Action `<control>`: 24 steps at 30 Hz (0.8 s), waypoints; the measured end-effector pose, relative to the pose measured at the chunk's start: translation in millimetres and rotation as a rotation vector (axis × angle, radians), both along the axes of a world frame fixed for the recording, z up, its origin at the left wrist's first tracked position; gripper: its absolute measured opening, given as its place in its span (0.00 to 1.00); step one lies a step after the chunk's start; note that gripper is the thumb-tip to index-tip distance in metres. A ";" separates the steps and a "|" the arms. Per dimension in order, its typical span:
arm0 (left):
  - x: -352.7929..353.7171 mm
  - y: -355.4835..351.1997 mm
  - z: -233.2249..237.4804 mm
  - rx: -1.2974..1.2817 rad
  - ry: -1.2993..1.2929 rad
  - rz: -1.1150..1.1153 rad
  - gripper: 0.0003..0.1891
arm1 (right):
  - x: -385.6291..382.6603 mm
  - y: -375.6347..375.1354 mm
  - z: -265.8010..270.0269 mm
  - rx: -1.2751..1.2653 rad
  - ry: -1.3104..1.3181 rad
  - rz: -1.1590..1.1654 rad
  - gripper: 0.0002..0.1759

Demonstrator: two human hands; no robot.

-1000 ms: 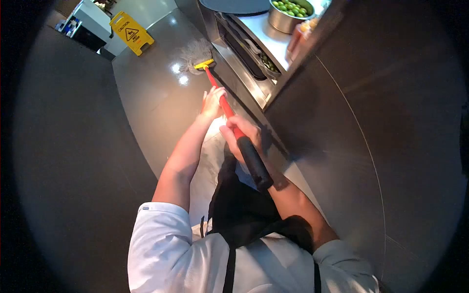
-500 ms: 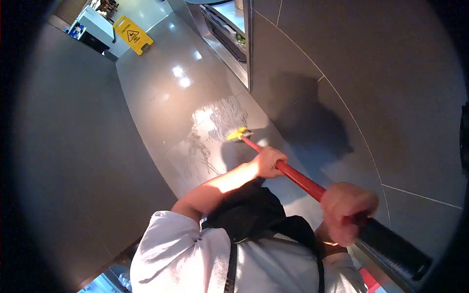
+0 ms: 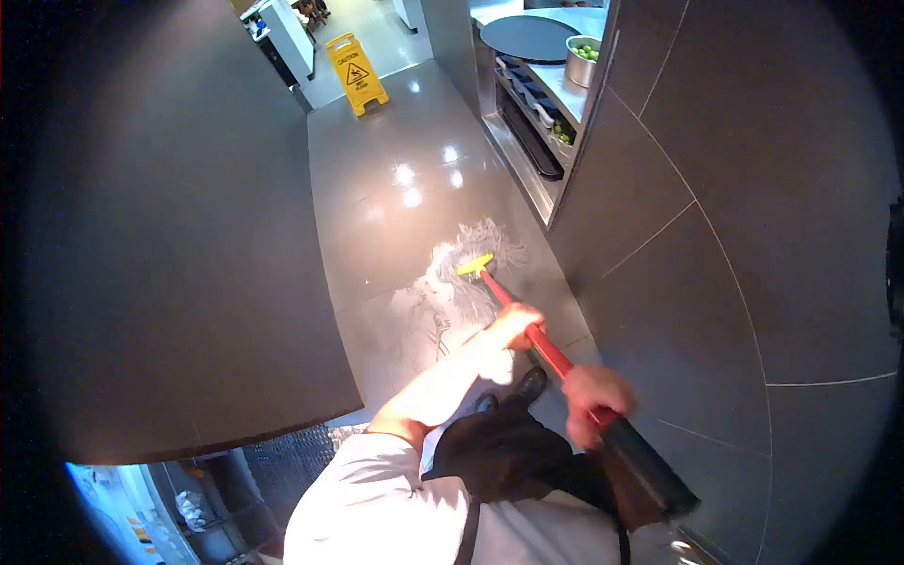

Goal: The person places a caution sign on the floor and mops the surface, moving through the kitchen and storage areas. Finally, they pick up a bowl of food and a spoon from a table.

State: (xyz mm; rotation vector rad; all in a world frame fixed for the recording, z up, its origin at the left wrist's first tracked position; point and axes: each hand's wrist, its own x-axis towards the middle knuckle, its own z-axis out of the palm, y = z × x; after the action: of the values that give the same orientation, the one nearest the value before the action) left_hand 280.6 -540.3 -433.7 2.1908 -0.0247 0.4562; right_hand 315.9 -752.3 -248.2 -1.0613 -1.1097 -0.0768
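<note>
Yellow sign (image 3: 357,77) set on floor (image 3: 377,245) well ahead, btw dark walls (image 3: 188,235); pot (image 3: 580,72) placed on counter (image 3: 565,91) to R. Mop (image 3: 549,350) gripped by L hand (image 3: 518,325) lower, R hand (image 3: 598,400) nr black end (image 3: 650,466); mop head (image 3: 488,241) laid on floor beyond both.

This looks like a commercial kitchen: right of the yellow plastic wet-floor sign (image 3: 358,75), a grey steel counter (image 3: 556,83) carries a round metal pot (image 3: 580,72) with green produce (image 3: 586,50).
</note>
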 end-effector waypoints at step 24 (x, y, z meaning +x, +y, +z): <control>-87.2 -198.2 -108.8 -0.284 0.080 0.872 0.16 | -81.7 -153.9 -20.4 -0.214 0.268 0.320 0.11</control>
State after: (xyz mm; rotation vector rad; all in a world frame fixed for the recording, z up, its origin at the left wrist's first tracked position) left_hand 193.4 -738.5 -542.5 1.8431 1.0053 0.7852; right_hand 234.2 -906.2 -268.5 -1.0343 -1.0440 0.4354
